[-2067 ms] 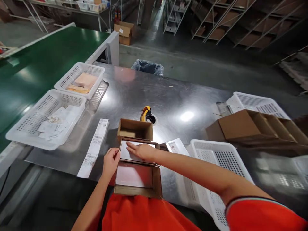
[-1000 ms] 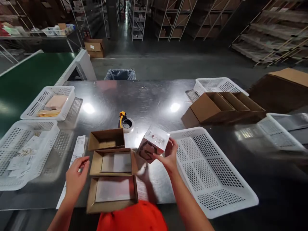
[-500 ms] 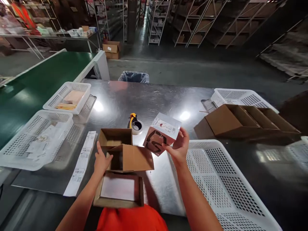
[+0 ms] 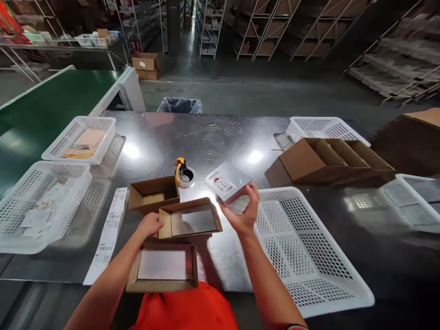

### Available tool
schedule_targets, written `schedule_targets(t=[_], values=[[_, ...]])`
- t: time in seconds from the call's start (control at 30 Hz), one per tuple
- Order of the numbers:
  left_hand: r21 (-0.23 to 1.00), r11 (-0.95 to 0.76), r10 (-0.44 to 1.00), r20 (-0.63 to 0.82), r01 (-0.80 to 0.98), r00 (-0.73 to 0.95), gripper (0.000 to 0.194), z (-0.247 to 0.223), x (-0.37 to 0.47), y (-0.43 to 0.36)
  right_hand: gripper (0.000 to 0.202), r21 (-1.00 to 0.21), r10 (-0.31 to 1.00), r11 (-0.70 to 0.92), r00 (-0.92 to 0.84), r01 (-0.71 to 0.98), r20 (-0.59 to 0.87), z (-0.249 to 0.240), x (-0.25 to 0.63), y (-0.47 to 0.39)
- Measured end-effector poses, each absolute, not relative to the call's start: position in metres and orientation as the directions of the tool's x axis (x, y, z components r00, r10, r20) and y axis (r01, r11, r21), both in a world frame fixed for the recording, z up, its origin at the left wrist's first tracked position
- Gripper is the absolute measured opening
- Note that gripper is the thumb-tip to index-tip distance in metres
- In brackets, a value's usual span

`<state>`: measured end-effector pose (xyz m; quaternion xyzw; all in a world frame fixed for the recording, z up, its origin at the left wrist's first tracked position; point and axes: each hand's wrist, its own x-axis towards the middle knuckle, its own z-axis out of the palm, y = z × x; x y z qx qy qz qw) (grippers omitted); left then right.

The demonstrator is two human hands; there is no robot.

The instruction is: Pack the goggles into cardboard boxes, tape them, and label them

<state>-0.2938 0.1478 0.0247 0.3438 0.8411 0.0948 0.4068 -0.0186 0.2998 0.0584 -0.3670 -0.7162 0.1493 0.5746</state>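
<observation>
One hand, the left hand, pinched the left end of the middle carton. Right of it, the right hand held the printed box between thumb and fingers, near the large white basket.

The left hand grips the left end of the middle open cardboard box, and the right hand holds a white printed product box, tilted, above the metal table. The tape dispenser stands just behind the cardboard boxes, and a white perforated basket lies beside the right forearm
</observation>
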Motion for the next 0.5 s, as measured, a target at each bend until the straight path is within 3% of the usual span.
schedule_targets(t=[0.1,0.27,0.37,0.5], values=[[0.337,0.673,0.716,-0.519,0.658,-0.467,0.017,0.035,-0.302,0.144,0.087,-0.712,0.750,0.602,0.050,0.363,0.660,0.049,-0.005,0.302],[0.070,0.670,0.664,-0.501,0.739,-0.554,0.023,0.045,-0.335,0.107,0.093,-0.967,0.901,0.243,0.351,0.082,0.256,0.011,0.014,0.299],[-0.037,0.665,0.633,-0.502,0.746,-0.590,0.029,0.048,-0.350,0.090,0.097,-0.992,0.921,0.128,0.371,-0.003,0.118,-0.013,0.010,0.290],[-0.129,0.657,0.602,-0.502,0.742,-0.621,0.031,0.051,-0.359,0.080,0.096,-0.996,0.912,0.088,0.402,-0.006,0.078,-0.031,0.003,0.280]])
